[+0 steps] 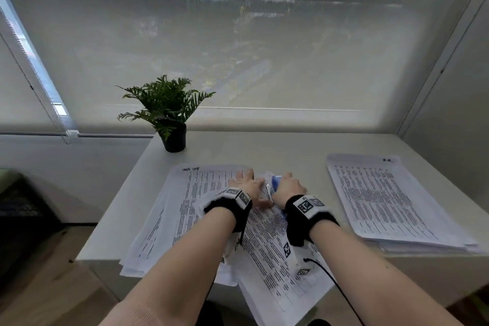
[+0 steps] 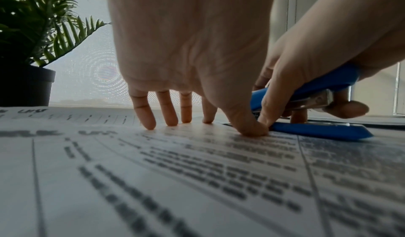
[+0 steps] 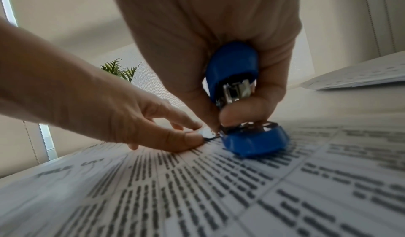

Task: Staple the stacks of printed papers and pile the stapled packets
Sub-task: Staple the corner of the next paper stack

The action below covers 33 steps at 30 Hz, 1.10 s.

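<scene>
Head view: I'm holding the packet (image 1: 267, 235) flat on the surface (image 1: 277, 151) with my left hand (image 1: 247, 186), fingers (image 2: 167, 109) spread straight, thumb pressing just beside the stapler (image 3: 238, 91). My right hand (image 1: 289, 188) is gripping the stapler, fingers curled round the top arm, its base lying on the sheet at the packet's far corner. Long axis is running away from me, mouth to the left hand's thumb. Arm is looking raised, so my guess is squeeze pending. Finished pile (image 1: 391, 201) is sitting well right.
</scene>
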Available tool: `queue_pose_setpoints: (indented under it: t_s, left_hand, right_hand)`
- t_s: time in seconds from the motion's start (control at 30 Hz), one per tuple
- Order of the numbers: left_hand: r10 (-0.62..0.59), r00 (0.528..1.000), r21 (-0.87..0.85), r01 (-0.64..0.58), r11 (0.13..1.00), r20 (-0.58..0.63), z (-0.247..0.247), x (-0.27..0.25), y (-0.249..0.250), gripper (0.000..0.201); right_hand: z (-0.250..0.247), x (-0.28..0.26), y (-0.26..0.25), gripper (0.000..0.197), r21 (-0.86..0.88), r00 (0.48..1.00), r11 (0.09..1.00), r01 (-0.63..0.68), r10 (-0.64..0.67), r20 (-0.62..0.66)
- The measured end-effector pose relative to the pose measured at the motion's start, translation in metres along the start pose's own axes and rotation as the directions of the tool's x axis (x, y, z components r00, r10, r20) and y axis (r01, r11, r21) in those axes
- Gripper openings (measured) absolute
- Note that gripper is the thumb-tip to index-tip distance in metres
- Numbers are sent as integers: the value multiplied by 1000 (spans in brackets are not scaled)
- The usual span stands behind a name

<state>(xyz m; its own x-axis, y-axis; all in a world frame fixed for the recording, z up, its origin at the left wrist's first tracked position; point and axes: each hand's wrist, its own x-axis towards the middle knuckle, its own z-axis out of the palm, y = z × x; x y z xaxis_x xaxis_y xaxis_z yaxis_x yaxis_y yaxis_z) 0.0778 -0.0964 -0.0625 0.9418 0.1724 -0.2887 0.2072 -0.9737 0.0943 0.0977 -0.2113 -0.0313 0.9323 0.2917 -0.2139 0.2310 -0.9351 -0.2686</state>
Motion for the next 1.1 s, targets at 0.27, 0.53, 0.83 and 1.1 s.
queue_pose_setpoints:
  t_s: [0.27,0.53,0.83,1.1]
  left_hand:
    - [-4,1000,-1,4,1000,-11,1,0,-1,70]
    - [-5,1000,10,5,1000,16,-1,1,1,73]
    - [-5,999,-33,6,999,52,-4,1,2,73]
    - [-30,999,-31,31,999,28,2,7,0,73]
  right_hand:
    - [-7,2,-3,25,-36,997,998,47,-45,55]
    - [0,10,-7,29,-86,1000,996,29,-28,14]
    - [16,15,-9,52,140,990,980,-140,141,1]
    - [19,25,-8,60,142,994,984,-109,112,-9]
